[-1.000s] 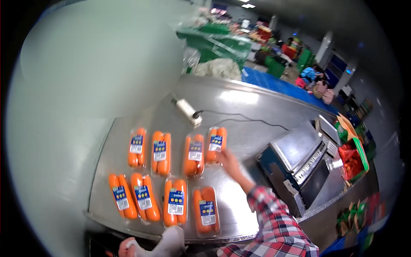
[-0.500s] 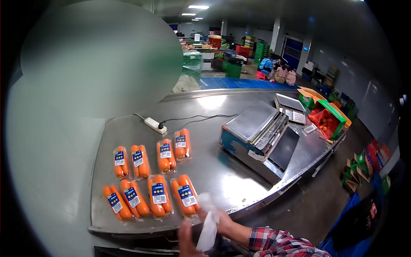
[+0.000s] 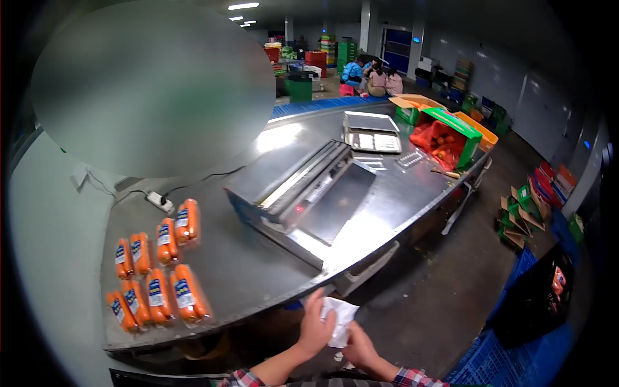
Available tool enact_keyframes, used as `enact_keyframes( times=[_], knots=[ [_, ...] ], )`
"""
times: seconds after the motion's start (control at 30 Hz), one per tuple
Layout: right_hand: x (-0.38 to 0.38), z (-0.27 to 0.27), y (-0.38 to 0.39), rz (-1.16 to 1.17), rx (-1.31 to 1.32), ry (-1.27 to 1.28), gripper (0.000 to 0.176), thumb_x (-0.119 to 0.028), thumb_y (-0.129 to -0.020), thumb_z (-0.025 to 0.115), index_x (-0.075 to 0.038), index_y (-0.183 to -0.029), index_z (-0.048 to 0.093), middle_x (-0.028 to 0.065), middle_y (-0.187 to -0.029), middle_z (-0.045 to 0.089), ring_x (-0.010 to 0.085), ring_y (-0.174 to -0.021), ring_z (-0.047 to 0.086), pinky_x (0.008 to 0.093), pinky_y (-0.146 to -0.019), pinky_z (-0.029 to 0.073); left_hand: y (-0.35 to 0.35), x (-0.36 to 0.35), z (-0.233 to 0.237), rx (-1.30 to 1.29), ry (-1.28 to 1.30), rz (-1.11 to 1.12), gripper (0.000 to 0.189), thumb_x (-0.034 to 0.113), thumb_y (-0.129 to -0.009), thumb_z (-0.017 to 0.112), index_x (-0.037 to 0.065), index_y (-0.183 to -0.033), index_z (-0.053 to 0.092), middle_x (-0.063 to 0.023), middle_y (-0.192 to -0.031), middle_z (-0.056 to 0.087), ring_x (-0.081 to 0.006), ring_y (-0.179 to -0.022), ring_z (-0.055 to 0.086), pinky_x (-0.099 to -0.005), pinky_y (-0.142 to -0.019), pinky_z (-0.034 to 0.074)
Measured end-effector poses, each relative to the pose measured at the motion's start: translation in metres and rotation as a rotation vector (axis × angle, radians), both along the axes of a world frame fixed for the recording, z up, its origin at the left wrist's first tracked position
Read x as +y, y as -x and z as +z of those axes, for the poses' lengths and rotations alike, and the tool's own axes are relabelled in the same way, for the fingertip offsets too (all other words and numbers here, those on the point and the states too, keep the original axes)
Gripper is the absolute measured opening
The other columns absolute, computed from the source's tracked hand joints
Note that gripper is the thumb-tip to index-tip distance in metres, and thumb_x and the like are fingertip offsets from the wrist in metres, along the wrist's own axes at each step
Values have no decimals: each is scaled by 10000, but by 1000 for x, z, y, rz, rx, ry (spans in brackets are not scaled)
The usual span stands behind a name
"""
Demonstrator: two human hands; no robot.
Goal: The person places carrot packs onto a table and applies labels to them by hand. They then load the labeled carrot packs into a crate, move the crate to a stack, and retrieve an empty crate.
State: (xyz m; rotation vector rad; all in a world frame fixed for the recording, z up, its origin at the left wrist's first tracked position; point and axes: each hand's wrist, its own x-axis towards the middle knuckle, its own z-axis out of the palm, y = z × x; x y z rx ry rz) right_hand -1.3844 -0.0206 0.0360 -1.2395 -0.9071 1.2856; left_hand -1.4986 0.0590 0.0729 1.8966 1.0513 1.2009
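In front of the steel table's near edge, my left hand [image 3: 316,327] and my right hand [image 3: 361,347] are together on a crumpled white tissue [image 3: 339,320]. The left thumb presses on its face, with the fingers behind it. My right fingers are closed on its lower right edge. To the left, several clear-wrapped packs of carrots [image 3: 185,295] with blue and white labels lie in two rows on the table [image 3: 248,274], apart from both hands.
A wrapping machine [image 3: 303,200] stands mid-table, with a weighing scale [image 3: 372,132] behind it. At the far right end, a green carton [image 3: 454,132] lies tipped with red-bagged carrots inside. A power strip [image 3: 159,201] is at the left. Blue crates [image 3: 496,355] stand at lower right; people sit beyond.
The view has swung right, so the carrot packs and machine appear farther left. My hands have moved away from the front carrot packs, and the left hand has closed on the tissue too.
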Motion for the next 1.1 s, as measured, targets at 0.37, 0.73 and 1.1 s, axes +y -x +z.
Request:
enact_keyframes(
  times=[0.37, 0.73, 1.1],
  knots=[
    [31, 27, -248, -635, 277, -112, 260, -176, -902, 426, -50, -1126, 461, 73, -998, 531, 154, -849, 529, 267, -740, 449, -265, 11, 3, 134, -294, -516, 398, 108, -711, 588, 6, -1089, 516, -151, -1175, 461, -335, -1116, 421, -441, -955, 329],
    [82, 0, -445, -770, 710, 204, 506, -444, -915, 345, -2, -1048, 553, 85, -902, 607, 186, -831, 586, 309, -760, 483, -472, 107, -22, 4, -184, -1045, 290, 17, -677, 592, 35, -966, 607, -120, -951, 558, -306, -867, 534, -369, -753, 450],
    [179, -78, -598, -861, 722, 328, 296, -322, -843, 560, -33, -904, 571, 46, -742, 581, 146, -644, 565, 290, -553, 465, -620, 205, -47, 352, -206, -1099, 273, 96, -682, 652, 71, -952, 624, -89, -1030, 559, -285, -1009, 485, -362, -869, 384]
  ],
)
